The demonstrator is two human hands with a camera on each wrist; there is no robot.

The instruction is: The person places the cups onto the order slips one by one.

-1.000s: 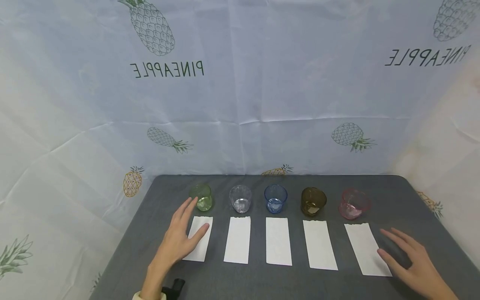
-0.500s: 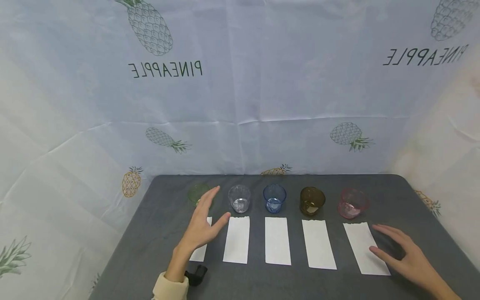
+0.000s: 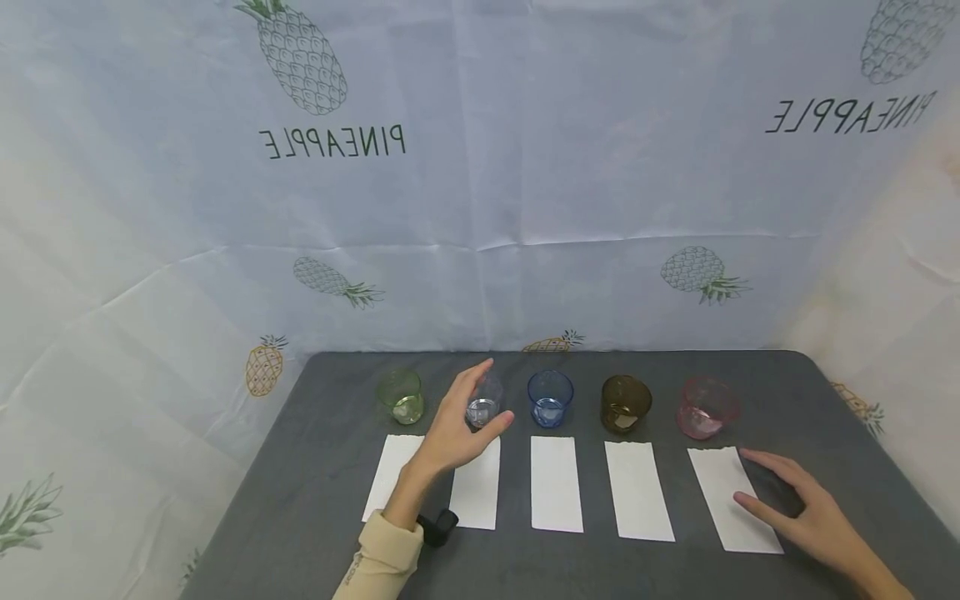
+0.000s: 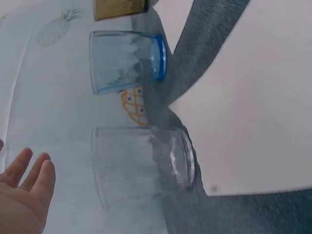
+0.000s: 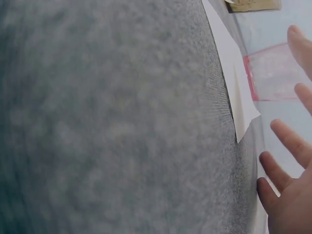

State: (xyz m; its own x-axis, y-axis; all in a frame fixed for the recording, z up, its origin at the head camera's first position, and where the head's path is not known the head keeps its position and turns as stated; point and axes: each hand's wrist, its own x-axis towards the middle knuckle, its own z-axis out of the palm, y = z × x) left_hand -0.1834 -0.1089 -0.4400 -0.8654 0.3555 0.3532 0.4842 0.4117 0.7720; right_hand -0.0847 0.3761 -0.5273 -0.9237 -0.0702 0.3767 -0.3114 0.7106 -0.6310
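My left hand (image 3: 455, 425) is held out with fingers extended and thumb apart, overlapping the clear glass (image 3: 483, 408) in the head view. In the left wrist view that clear glass (image 4: 144, 165) stands apart from the fingers, past their tips. A green glass (image 3: 401, 397) stands to its left, and a blue glass (image 3: 551, 400) to its right. My right hand (image 3: 806, 517) reaches over the right edge of the rightmost white paper strip (image 3: 731, 500), fingers spread, holding nothing. Beyond it stands a pink glass (image 3: 705, 408).
An amber glass (image 3: 626, 404) stands between the blue and pink ones. Several white paper strips lie in a row in front of the glasses, one (image 3: 557, 483) before the blue glass. Behind the grey table (image 3: 255, 517) hangs a pineapple-print cloth (image 3: 495, 183).
My left hand has moved right, from near the green glass to the clear glass. My right hand has shifted slightly left. The glasses and paper strips stay in place.
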